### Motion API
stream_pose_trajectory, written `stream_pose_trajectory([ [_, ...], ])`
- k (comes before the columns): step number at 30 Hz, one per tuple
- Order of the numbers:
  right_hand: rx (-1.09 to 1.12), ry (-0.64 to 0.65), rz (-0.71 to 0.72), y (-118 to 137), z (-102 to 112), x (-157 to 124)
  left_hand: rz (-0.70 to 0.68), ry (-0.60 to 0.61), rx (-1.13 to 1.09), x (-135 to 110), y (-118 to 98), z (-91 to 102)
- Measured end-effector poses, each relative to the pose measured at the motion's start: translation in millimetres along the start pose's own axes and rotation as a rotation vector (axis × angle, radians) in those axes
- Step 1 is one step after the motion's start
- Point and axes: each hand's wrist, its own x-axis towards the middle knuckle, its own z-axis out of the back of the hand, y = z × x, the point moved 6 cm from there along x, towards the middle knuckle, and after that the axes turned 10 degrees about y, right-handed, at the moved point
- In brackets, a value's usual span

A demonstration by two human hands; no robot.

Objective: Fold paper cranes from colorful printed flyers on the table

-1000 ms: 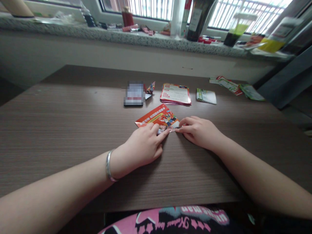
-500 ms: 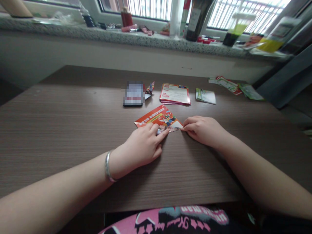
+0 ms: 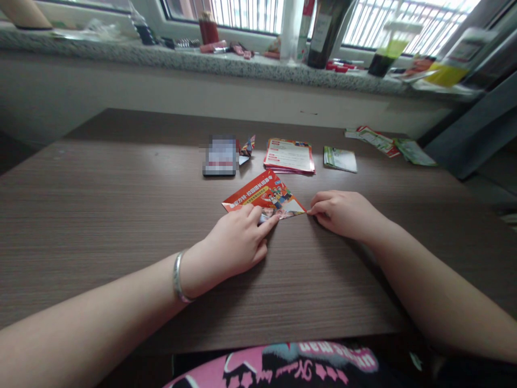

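An orange printed leaflet point(image 3: 262, 195), folded along its near edge, lies flat on the brown wooden table point(image 3: 100, 205). My left hand point(image 3: 233, 245), a silver bangle on its wrist, presses the leaflet's near edge down with its fingers curled and the index fingertip on the paper. My right hand point(image 3: 343, 214) rests to the right of it, fingers drawn together, with the fingertips at the leaflet's right corner.
Behind the leaflet lie a dark phone point(image 3: 220, 155), a small folded paper shape point(image 3: 247, 148), a stack of red-and-white leaflets point(image 3: 290, 156), a green-white leaflet point(image 3: 340, 159) and more papers point(image 3: 379, 140) at the far right. Bottles and clutter line the stone window sill point(image 3: 242, 62).
My right hand has slid to the right along the folded edge, from near the left fingertips to the leaflet's right corner. The left hand has stayed put.
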Motion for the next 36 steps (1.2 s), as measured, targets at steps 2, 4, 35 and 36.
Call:
stream_pose_trajectory([
  [2, 0.028, -0.023, 0.009, -2.8, -0.2, -1.1, -0.002, 0.006, 0.004, 0.0, -0.3, -0.2],
  [4, 0.116, -0.095, 0.042, -3.9, 3.2, -2.3, 0.001, 0.020, 0.001, 0.2, -0.8, -0.5],
  [35, 0.047, -0.157, 0.177, 44.4, 1.8, 6.8, -0.021, -0.045, 0.028, 3.8, 2.2, 6.2],
  [36, 0.047, -0.156, 0.178, 44.1, 1.8, 6.7, -0.020, -0.041, 0.031, 3.9, 2.1, 6.1],
])
